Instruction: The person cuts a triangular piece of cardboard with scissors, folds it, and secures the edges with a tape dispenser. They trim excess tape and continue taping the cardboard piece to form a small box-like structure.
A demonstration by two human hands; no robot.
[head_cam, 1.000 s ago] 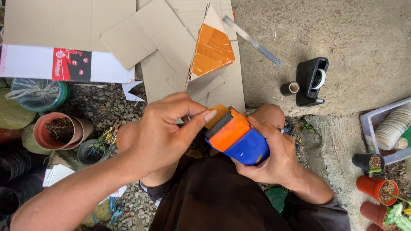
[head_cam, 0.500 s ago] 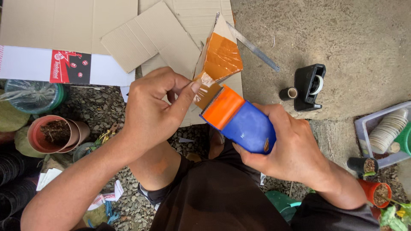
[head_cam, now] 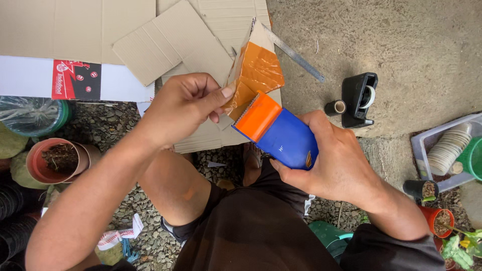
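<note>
— What has each hand got?

— The right hand [head_cam: 336,165] is wrapped shut round a blue tape dispenser [head_cam: 278,134] with an orange front. The left hand [head_cam: 183,108] pinches, thumb against fingertips, the lower edge of a cardboard piece [head_cam: 256,68] already covered in orange tape.

— Why held like that?

— I'd judge the pinch keeps the piece raised and steady, so the dispenser's orange mouth can press against it. The two touch just below the taped face.

— And around the dispenser?

— Above it, several flat cardboard sheets [head_cam: 165,45] on the ground and one metal ruler [head_cam: 293,52]. To its right, one black desk tape holder [head_cam: 359,98] with one small roll [head_cam: 335,107] beside it. Far left, one terracotta pot [head_cam: 52,160].
</note>
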